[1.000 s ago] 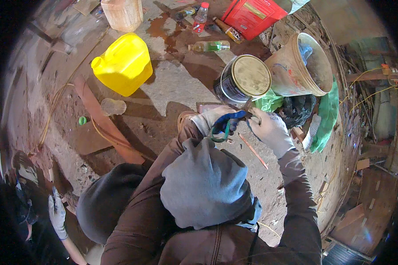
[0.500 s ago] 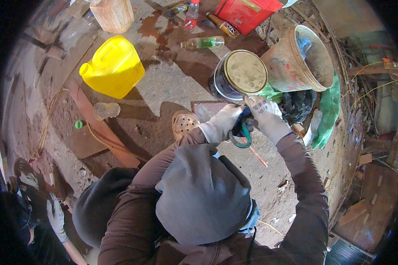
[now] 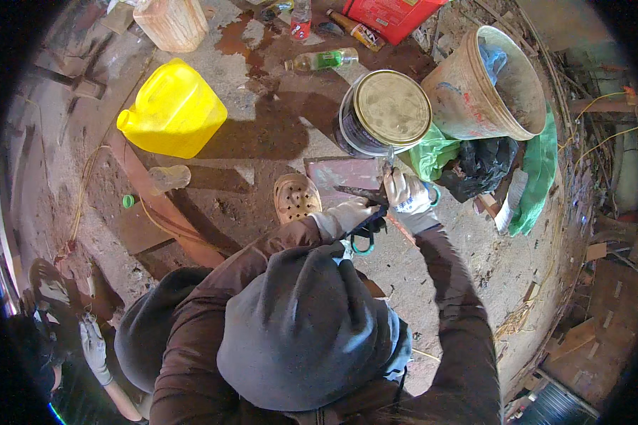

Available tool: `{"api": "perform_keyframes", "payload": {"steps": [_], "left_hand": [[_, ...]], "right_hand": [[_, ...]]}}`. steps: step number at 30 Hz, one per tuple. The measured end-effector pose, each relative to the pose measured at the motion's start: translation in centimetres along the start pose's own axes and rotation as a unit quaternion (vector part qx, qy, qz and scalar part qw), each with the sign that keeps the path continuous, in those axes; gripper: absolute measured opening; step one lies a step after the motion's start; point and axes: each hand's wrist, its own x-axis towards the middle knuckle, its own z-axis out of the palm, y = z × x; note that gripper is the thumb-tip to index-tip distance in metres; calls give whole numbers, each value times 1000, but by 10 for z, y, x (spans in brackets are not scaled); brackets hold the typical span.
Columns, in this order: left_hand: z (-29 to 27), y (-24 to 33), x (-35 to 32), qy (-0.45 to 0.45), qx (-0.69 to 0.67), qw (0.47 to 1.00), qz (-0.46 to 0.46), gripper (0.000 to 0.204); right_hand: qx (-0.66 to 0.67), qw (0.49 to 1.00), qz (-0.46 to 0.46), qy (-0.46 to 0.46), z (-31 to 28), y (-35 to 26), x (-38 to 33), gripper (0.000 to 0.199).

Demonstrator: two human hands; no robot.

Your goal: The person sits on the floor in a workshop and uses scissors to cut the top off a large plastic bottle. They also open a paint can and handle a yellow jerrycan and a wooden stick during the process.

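Both my hands wear whitish work gloves and meet in front of the paint bucket. My left hand [image 3: 345, 215] is closed at a dark part of what look like scissors with green handle loops [image 3: 362, 246]. The scissors appear spread wide, one loop below my left hand and the other beside my right wrist. My right hand [image 3: 406, 193] is closed around the upper part, and a thin metal tip points up from its fingers toward the bucket. Blur and the fingers hide the scissors' middle. The lidded paint bucket [image 3: 393, 108] stands just beyond, its dusty lid in place.
A worn plastic bucket [image 3: 468, 92] tilts right of the paint bucket, near green and black plastic bags [image 3: 485, 166]. A yellow jug [image 3: 174, 110] stands left. Bottles [image 3: 322, 59] and a red container [image 3: 390, 15] lie farther off. Another person's gloved hand [image 3: 94, 347] shows lower left.
The scissors' handle loops have come apart, with a second green loop now showing by my right wrist. My hands have come slightly nearer to me, and the view has shifted a little.
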Motion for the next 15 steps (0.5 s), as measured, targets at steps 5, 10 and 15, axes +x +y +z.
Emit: {"api": "perform_keyframes", "payload": {"steps": [5,10,15], "left_hand": [[-40,-41,9,228,343,905,106,25],[-33,-20,-10,357,398,825,184,39],[-34,-10,-13,369,294,867,162,40]], "right_hand": [[98,969,225,37,61,-66,2,49],[185,946,267,-16,43,-69,28,59],[305,870,378,78,-60,2,42,41]]}}
